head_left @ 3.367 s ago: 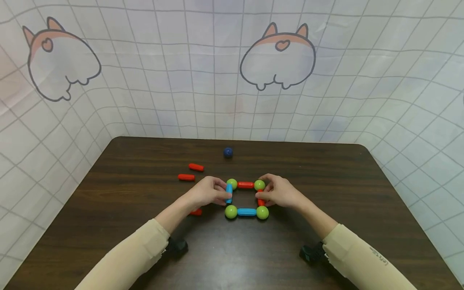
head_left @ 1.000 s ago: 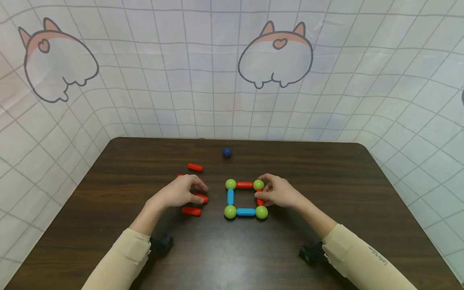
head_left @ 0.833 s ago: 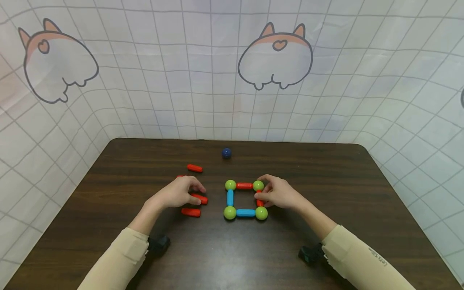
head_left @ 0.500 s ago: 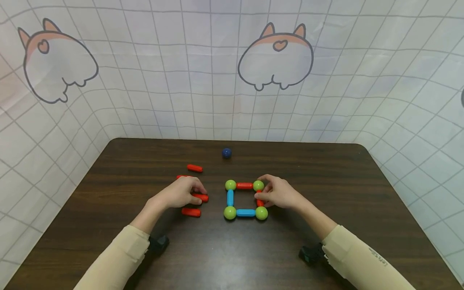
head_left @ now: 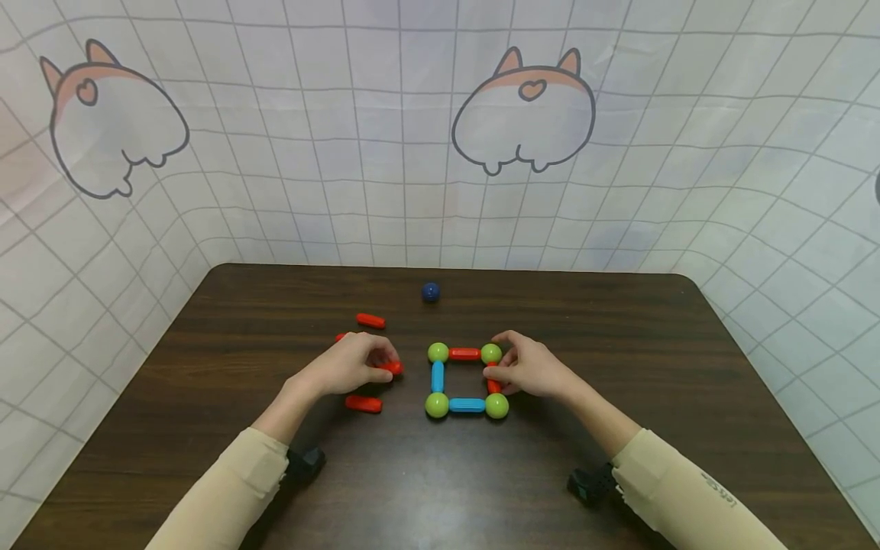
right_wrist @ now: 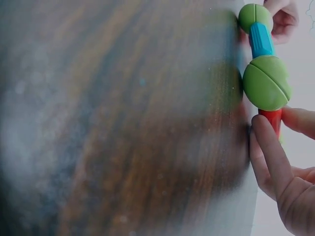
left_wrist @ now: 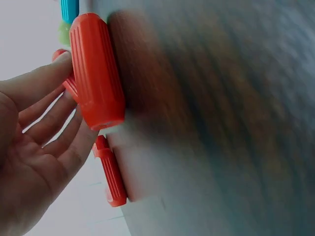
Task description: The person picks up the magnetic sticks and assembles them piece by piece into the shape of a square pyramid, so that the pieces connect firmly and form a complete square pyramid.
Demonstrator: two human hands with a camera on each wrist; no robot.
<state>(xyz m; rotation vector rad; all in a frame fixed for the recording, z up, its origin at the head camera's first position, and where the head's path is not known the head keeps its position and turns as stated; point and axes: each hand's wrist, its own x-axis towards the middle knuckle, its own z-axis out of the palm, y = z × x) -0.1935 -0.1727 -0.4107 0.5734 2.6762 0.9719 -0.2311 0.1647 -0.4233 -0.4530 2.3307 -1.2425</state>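
We judge this a pick-up: left hand (head_left: 347,365) pinches a red stick (head_left: 394,368), right hand (head_left: 535,367) grips the square (head_left: 467,406) at right; next, lifting calls for steadiness.

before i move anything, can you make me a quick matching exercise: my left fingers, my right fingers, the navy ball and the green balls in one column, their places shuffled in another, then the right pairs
Things:
1. left fingers
2. right fingers
3. navy ball
4. green balls

Places:
a. at the corners of the square
b. on a loose red rod
c. near the far edge of the table
d. on the square's right rod

Pairs: 1-b, 2-d, 3-c, 4-a
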